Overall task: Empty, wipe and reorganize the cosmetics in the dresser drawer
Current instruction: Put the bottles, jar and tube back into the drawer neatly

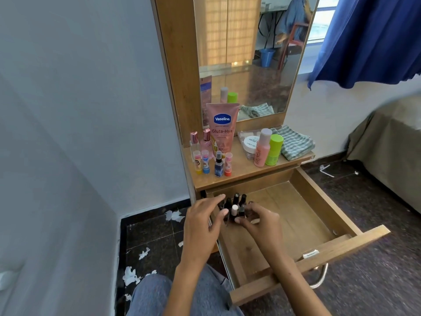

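Both hands are down in the open wooden drawer (323, 201): left hand (202, 222) has fingers spread beside the cluster of small dark-capped nail polish bottles (235, 207), right hand (262, 224) curls around them. Further back, the pink Vaseline tube (222, 128) stands on the bench (243, 169).

The drawer (319, 210) is a light wooden box, pulled fully out at lower centre-right of the frame, its floor mostly bare. A cluster of small nail polish bottles (235, 207) with dark and pale caps stands upright in its rear left corner. Above, at frame centre, the dresser top (241, 169) carries an upright pink Vaseline tube (222, 128), small spray and stick bottles (213, 161) at left, a pink bottle (262, 148) beside a green bottle (274, 150), and a folded striped cloth (293, 142) at right.
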`<action>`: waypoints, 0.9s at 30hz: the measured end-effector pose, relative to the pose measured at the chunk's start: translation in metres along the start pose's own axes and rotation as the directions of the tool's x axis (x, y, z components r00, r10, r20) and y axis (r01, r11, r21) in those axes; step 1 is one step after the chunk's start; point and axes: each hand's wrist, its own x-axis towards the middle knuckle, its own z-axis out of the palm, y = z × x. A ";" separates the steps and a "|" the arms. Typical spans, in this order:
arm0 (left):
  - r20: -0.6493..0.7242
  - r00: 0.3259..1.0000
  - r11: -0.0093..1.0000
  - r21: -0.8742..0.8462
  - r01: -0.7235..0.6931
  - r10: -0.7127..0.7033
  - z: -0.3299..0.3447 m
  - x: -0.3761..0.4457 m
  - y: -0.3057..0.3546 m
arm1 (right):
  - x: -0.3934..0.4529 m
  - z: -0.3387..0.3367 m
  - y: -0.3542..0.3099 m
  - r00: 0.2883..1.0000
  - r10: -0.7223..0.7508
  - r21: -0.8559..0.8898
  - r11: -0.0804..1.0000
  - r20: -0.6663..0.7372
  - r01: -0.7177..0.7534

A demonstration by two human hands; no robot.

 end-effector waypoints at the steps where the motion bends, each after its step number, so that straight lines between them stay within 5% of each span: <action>1: -0.012 1.000 1.000 0.001 0.009 -0.009 -0.001 -0.001 -0.001 | 0.001 0.000 0.004 0.996 0.078 -0.031 0.997 0.034 -0.077; 7: -0.042 0.998 0.998 0.021 0.053 -0.052 -0.001 -0.007 -0.006 | 0.003 0.021 0.013 0.916 0.197 -0.214 0.969 0.349 -0.126; 15: -0.044 0.997 0.998 0.009 0.066 -0.066 0.008 -0.013 -0.005 | 0.008 0.032 0.015 0.877 0.179 -0.352 0.936 0.445 -0.013; 21: -0.074 0.995 0.997 0.021 0.070 -0.068 0.004 -0.008 -0.004 | 0.004 0.027 0.015 0.886 0.218 -0.374 0.926 0.410 -0.054; 27: -0.232 0.972 0.997 0.061 0.056 -0.040 -0.015 0.015 -0.001 | -0.003 0.009 0.005 0.991 0.087 -0.187 0.980 0.098 -0.067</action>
